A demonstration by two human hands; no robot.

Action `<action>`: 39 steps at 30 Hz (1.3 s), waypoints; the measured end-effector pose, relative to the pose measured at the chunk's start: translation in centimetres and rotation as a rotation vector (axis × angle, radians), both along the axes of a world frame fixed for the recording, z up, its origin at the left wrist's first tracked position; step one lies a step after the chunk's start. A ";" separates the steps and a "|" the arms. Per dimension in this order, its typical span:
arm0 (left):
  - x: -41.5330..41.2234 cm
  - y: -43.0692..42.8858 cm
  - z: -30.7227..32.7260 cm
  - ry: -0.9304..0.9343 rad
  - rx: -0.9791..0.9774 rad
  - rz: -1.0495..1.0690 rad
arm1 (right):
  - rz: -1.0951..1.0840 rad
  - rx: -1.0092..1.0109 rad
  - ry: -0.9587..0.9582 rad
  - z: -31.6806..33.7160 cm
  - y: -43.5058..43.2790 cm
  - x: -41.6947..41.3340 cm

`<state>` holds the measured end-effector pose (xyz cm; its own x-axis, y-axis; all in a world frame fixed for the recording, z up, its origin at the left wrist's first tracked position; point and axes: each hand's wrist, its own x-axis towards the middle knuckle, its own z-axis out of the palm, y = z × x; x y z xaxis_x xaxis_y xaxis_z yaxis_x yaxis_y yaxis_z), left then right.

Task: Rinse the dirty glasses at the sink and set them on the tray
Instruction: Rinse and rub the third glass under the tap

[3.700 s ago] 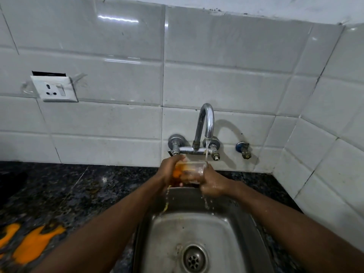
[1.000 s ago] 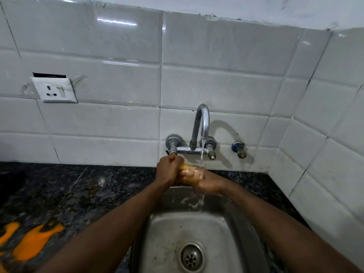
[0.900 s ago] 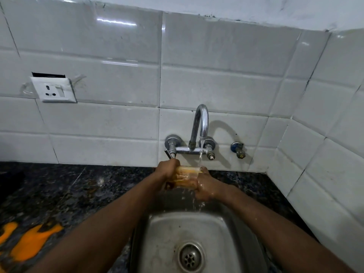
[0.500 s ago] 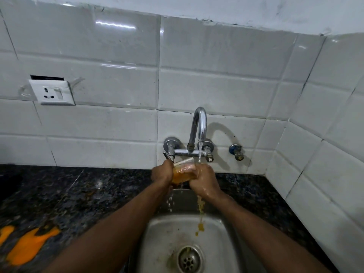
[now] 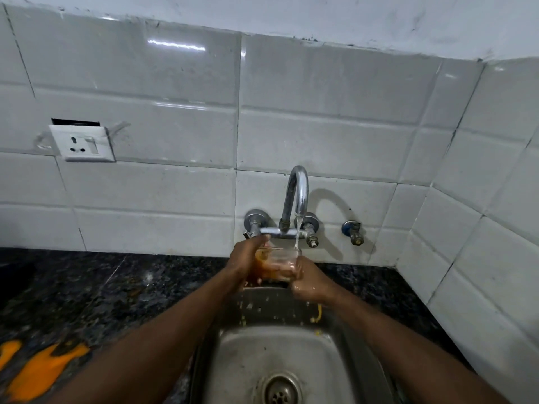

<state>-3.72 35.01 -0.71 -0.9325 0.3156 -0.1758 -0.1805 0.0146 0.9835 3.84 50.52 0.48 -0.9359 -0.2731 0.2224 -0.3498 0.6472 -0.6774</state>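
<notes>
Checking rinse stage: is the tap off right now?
No, a thin stream of water falls from the tap onto the glass gripped by the left hand and right hand.

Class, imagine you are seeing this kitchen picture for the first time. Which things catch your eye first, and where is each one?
Mid-frame, the left hand and right hand grip an orange-stained glass under water running from the chrome tap, above the steel sink. Bright orange patches stand out on the dark counter at lower left. A white socket sits on the tiled wall at upper left.
</notes>
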 end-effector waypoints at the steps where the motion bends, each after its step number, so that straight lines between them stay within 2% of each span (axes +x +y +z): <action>1: 0.3 0.1 -0.2 0.125 -0.008 0.045 | 0.026 -0.029 -0.025 -0.4 -0.4 -0.4; 3: 0.3 0.3 -0.5 0.222 -0.105 0.136 | 0.063 0.000 -0.064 -1.0 -0.7 -0.4; 4: 0.1 0.4 -0.4 0.176 -0.170 0.148 | 0.091 0.040 -0.102 -1.1 -0.7 0.0; 6: -0.2 0.3 0.0 0.003 -0.272 0.118 | 0.159 0.276 -0.010 -0.9 -0.5 0.6; 8: -0.6 0.2 0.0 -0.053 -0.233 0.075 | 0.165 0.314 -0.051 -0.5 -0.1 0.5; 10: -0.7 0.1 0.0 0.021 -0.126 0.042 | 0.120 0.198 -0.173 -0.3 -0.1 -0.2; 11: -0.5 0.0 -0.1 0.075 -0.105 0.021 | 0.107 0.178 -0.175 -0.4 -0.4 -0.5; 13: -0.5 -0.1 -0.5 0.110 -0.154 0.026 | 0.103 0.363 -0.031 -0.9 -0.3 -0.8; 14: -0.6 -0.1 -0.6 0.059 -0.193 0.038 | 0.152 0.369 -0.072 -1.2 -0.5 -0.9; 17: -0.7 0.0 -0.6 -0.137 -0.197 0.015 | 0.153 0.555 -0.001 -1.1 0.2 -1.3; 19: -0.7 0.2 -0.6 -0.072 -0.119 0.056 | 0.195 0.498 -0.022 -1.0 0.1 -1.3; 21: -0.4 0.2 -0.4 0.092 -0.075 0.081 | 0.134 0.359 -0.039 -0.8 0.0 -1.3; 23: -0.4 0.2 -0.5 0.150 -0.127 0.097 | 0.133 0.335 -0.115 -0.5 0.1 -1.3; 26: -0.5 0.3 0.0 -0.087 -0.231 0.092 | 0.156 0.541 -0.049 -0.5 0.6 -1.2; 27: -0.4 0.3 0.2 -0.125 -0.205 0.075 | 0.119 0.535 -0.050 -1.2 0.9 -1.7; 29: -0.4 0.3 0.0 -0.118 -0.096 0.083 | 0.086 0.270 -0.157 -1.8 0.9 -1.8; 31: 0.4 0.4 -0.1 -0.020 -0.017 0.125 | 0.066 -0.062 -0.296 -1.5 0.3 -1.9; 33: 1.1 1.1 -0.7 0.110 -0.076 0.221 | -0.115 -0.359 -0.274 -0.5 -1.3 -1.1; 35: 2.0 2.1 -1.1 0.154 -0.143 0.359 | -0.465 -0.481 -0.146 -0.7 -2.8 -1.0; 37: 3.1 2.6 -1.3 0.288 -0.104 0.407 | -0.778 -0.529 -0.033 -1.1 -3.7 -1.4; 39: 3.9 2.7 -1.4 0.497 -0.126 0.405 | -0.842 -0.631 -0.003 -1.4 -4.0 -2.0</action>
<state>0.13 37.68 -2.11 -0.9529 -0.0729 0.2944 0.2800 0.1612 0.9464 1.84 46.49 -0.87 -0.7706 0.6302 0.0951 0.0509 0.2097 -0.9764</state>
